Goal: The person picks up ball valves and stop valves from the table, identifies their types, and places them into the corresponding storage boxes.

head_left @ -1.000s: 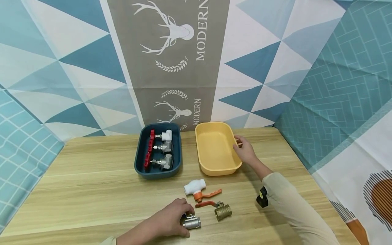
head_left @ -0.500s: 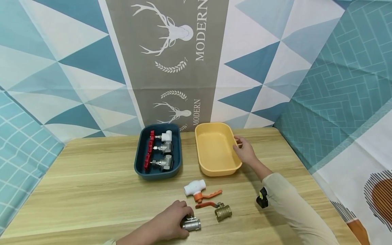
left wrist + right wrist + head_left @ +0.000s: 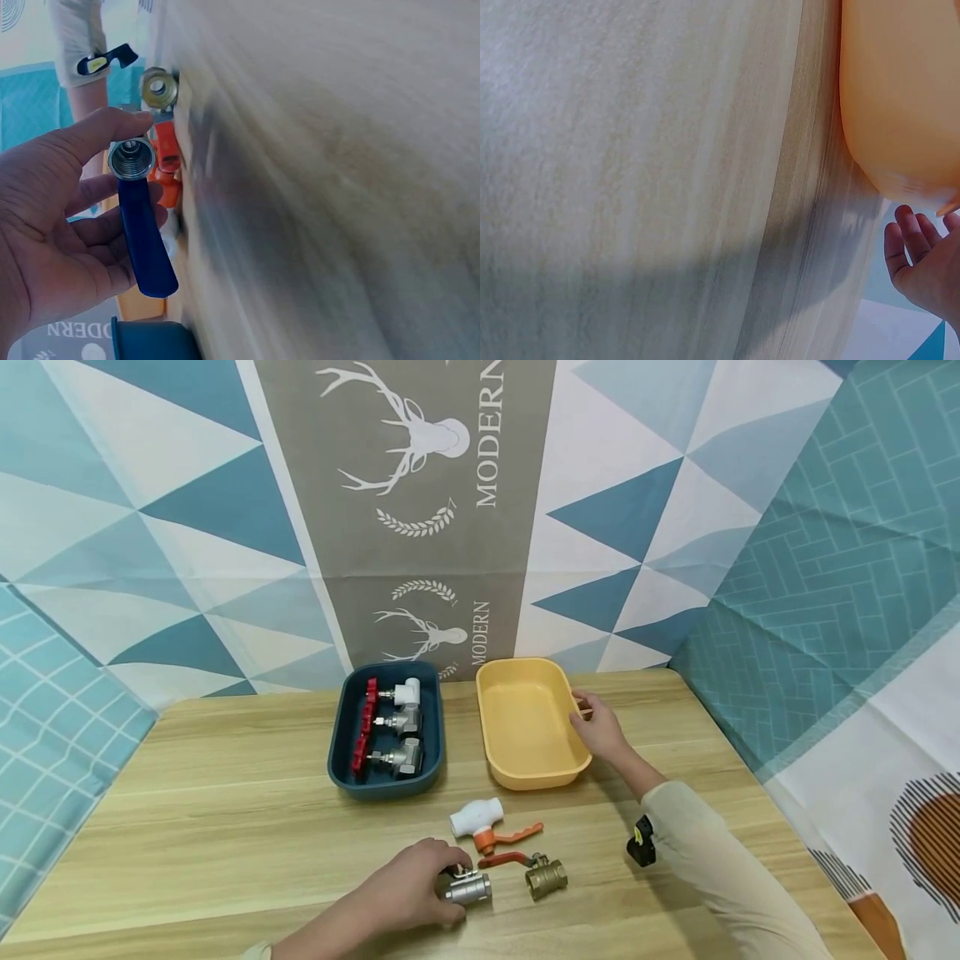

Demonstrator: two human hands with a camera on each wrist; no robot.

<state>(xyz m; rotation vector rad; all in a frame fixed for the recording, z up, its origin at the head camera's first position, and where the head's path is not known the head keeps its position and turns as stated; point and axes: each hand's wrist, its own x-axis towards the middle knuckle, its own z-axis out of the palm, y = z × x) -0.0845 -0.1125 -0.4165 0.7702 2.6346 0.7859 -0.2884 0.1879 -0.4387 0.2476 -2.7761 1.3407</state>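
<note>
My left hand [image 3: 452,883] grips a steel ball valve [image 3: 470,888] near the table's front edge. In the left wrist view the valve's threaded steel end [image 3: 131,159] sits between thumb and fingers, and its blue lever [image 3: 147,244] lies across my palm. My right hand [image 3: 582,712] rests with relaxed fingers against the right rim of the empty yellow tray [image 3: 525,772]. The right wrist view shows those fingers [image 3: 906,244] beside the yellow tray's outer wall [image 3: 900,90].
A white valve [image 3: 475,817] with an orange lever and a brass valve [image 3: 546,878] with a red lever lie just right of my left hand. A dark blue tray [image 3: 339,752] behind holds three red-handled valves. A patterned backdrop rises close behind both trays.
My left hand has closed further on the steel valve and raised it slightly off the table. The right hand has stayed on the yellow tray.
</note>
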